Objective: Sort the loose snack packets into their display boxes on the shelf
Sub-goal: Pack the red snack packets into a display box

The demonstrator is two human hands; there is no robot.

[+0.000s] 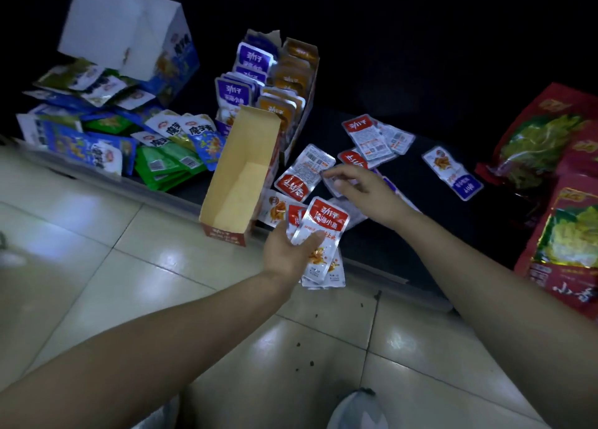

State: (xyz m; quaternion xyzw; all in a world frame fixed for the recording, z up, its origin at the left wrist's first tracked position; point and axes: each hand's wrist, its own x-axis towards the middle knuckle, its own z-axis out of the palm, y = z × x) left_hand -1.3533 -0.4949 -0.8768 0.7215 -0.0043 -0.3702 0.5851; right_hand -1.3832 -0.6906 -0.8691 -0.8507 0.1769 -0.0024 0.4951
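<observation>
"Where are the glossy red-and-white foil packets [325,231]?"
"In a flat stack gripped by the left hand [288,254], at the front edge of the dark shelf [372,247], beside the open tan cardboard box [239,176]."
"And the right hand [362,187]?"
"It is over loose crinkled packets [304,176]. Its grip cannot be told."

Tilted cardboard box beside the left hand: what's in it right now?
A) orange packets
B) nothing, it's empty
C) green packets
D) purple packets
B: the tilted cardboard box shows only bare inner walls and floor; the purple packets and orange packets stand in the display box behind it, and the left hand holds red-topped packets.
</observation>
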